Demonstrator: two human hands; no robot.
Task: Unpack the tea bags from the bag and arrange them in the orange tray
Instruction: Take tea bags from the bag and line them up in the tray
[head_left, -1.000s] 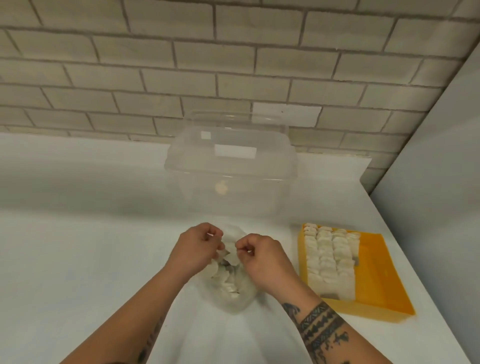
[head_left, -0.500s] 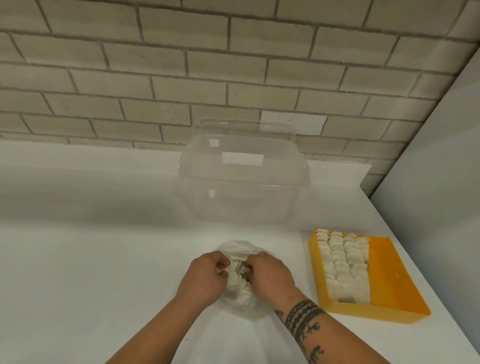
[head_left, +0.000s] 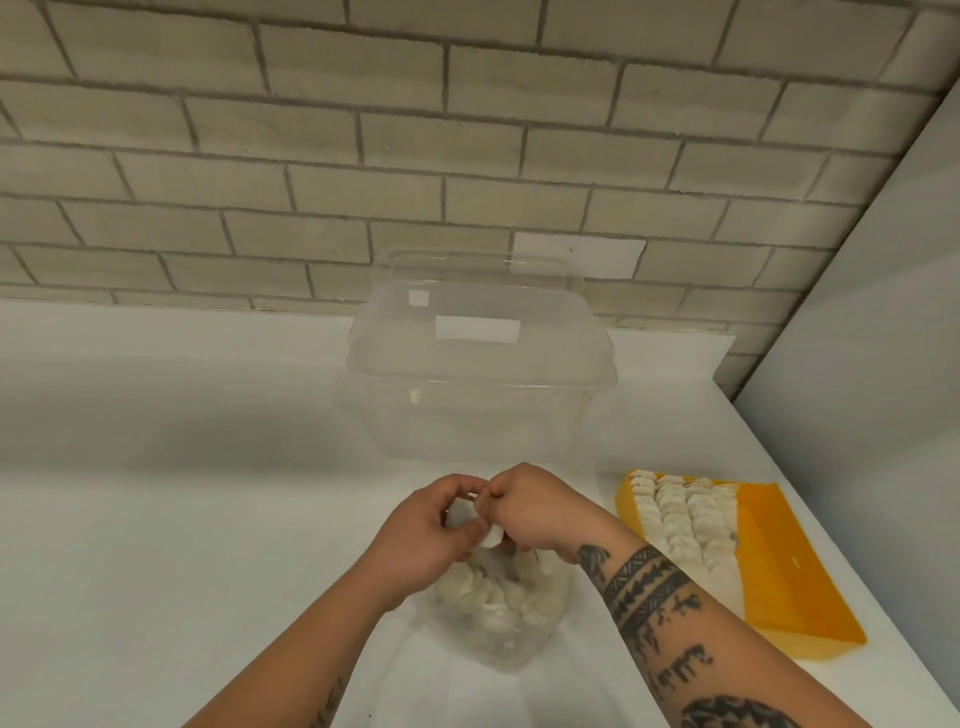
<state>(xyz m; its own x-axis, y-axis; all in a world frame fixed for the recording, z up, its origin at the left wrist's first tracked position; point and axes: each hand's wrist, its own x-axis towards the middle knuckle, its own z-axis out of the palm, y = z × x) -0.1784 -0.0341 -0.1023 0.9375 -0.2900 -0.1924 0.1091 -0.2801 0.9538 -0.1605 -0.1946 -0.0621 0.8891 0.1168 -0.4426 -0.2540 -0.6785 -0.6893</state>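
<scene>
While working at a white counter (head_left: 182, 519), near its front edge: two bare hands meeting over a clear bag (head_left: 545, 623). Left hand (head_left: 421, 535) on the bag's left side, fingers curled round the rim of its mouth, gripping. Right hand (head_left: 530, 512) touching it from the right, fingers curled and pinched on one pale tea bag (head_left: 491, 535). That tea bag just above the mouth, between the two hands, under the right knuckles and against the left thumb. More tea bags (head_left: 483, 597) heaped inside the bag, below both grips and nearer the front edge. Bag itself resting on the counter, slumped, mouth turned up toward the hands.

To the right, close to the counter's right edge and apart from the hands: orange tray (head_left: 795, 582), set at a slant. Packed rows (head_left: 685, 530) of the same pale sachets along the tray's left side; orange floor showing on its right side.

Behind the hands, toward the back edge: clear box (head_left: 483, 384) with lid on, one small pale thing dimly visible through its wall. Pale brick wall (head_left: 363, 156) along the back edge; plain grey panel (head_left: 857, 338) rising from the right edge. Dark tattoo bands (head_left: 649, 587) on the right forearm.
</scene>
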